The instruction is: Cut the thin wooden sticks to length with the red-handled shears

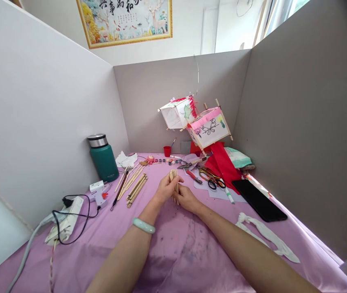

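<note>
A small bundle of light wooden sticks (pixel 175 188) stands roughly upright between my two hands, above the middle of the purple cloth (pixel 173 248). My left hand (pixel 166 188), with a pale green bangle on the wrist, is closed round the bundle's upper part. Lower down, my right hand (pixel 186 198) has its fingers wrapped on the same sticks. To the left lie thicker bamboo sticks (pixel 137 190), thin sticks (pixel 133 179) and a dark brush (pixel 121 189). Pliers with red handles (pixel 193 176) and scissors (pixel 216 184) are just to the right.
Two paper lanterns (pixel 178 114) (pixel 209 127) hang at the back. A green bottle (pixel 104 158), glue gun (pixel 100 196) and power strip (pixel 65 221) with cables stand left. Right are red cloth (pixel 222 162), a black phone (pixel 259 200) and white fabric (pixel 268 234). Grey panels enclose the table.
</note>
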`<state>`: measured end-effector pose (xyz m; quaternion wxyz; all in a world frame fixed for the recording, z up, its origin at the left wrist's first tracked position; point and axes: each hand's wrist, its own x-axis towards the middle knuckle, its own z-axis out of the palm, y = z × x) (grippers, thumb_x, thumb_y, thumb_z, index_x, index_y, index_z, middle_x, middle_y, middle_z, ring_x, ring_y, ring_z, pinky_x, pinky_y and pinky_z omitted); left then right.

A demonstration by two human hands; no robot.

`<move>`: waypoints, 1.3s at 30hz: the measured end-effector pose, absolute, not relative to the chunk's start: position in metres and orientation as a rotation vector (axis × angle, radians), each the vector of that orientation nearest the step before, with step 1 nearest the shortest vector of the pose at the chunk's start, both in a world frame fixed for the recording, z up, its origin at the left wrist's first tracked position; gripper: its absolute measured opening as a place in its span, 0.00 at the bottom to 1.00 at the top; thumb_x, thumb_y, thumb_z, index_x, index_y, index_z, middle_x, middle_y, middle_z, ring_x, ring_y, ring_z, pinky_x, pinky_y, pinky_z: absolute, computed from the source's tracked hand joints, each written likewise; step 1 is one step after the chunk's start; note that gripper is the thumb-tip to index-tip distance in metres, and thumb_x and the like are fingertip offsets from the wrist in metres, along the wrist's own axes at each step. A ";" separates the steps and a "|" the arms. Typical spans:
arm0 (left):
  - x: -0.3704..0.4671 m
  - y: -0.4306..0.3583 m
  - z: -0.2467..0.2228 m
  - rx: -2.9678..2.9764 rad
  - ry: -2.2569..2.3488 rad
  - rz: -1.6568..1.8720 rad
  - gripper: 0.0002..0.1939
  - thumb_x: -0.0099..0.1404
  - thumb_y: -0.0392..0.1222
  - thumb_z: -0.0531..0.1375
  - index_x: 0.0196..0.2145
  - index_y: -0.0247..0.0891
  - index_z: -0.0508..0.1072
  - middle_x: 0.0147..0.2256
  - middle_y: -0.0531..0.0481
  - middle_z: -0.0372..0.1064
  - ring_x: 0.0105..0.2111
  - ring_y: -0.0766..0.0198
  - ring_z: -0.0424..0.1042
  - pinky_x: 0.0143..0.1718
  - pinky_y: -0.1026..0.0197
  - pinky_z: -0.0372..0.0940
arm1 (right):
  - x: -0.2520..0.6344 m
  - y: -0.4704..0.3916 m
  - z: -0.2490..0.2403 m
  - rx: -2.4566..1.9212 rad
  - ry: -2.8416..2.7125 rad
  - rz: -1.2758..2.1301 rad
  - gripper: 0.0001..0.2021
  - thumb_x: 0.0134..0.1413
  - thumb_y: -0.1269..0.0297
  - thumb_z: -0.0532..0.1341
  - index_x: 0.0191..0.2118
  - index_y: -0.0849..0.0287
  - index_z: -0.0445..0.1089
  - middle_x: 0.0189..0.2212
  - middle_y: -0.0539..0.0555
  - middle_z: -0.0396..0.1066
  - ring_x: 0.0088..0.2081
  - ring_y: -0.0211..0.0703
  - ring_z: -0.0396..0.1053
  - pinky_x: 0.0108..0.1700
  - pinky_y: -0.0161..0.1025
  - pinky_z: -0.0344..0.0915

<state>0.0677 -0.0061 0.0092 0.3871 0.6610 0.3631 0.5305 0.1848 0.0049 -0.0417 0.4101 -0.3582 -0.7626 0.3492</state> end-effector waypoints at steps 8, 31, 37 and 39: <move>0.064 -0.007 0.011 1.467 0.712 1.170 0.20 0.59 0.55 0.59 0.34 0.32 0.76 0.36 0.42 0.75 0.37 0.59 0.73 0.42 0.57 0.66 | 0.202 0.007 -0.029 -0.881 -2.115 0.829 0.11 0.52 0.59 0.61 0.37 0.60 0.70 0.32 0.53 0.72 0.33 0.44 0.69 0.35 0.37 0.63; 0.053 -0.007 0.012 1.159 0.482 1.193 0.19 0.52 0.45 0.67 0.40 0.34 0.74 0.39 0.41 0.75 0.43 0.53 0.74 0.46 0.52 0.66 | 0.200 0.011 -0.026 -0.978 -1.997 1.064 0.13 0.47 0.61 0.63 0.37 0.63 0.76 0.30 0.53 0.75 0.31 0.42 0.69 0.35 0.37 0.63; 0.051 -0.002 0.008 1.145 0.583 1.234 0.18 0.51 0.44 0.68 0.38 0.32 0.74 0.36 0.42 0.76 0.37 0.55 0.75 0.40 0.55 0.68 | 0.203 0.009 -0.021 -0.972 -2.071 1.006 0.13 0.48 0.61 0.62 0.36 0.64 0.76 0.28 0.53 0.74 0.29 0.41 0.68 0.32 0.35 0.61; 0.051 -0.001 0.007 1.126 0.578 1.242 0.18 0.51 0.44 0.68 0.38 0.32 0.74 0.36 0.43 0.76 0.37 0.56 0.76 0.39 0.56 0.69 | 0.203 0.009 -0.021 -0.992 -2.063 0.998 0.12 0.49 0.61 0.61 0.35 0.64 0.77 0.27 0.52 0.74 0.28 0.41 0.67 0.31 0.35 0.61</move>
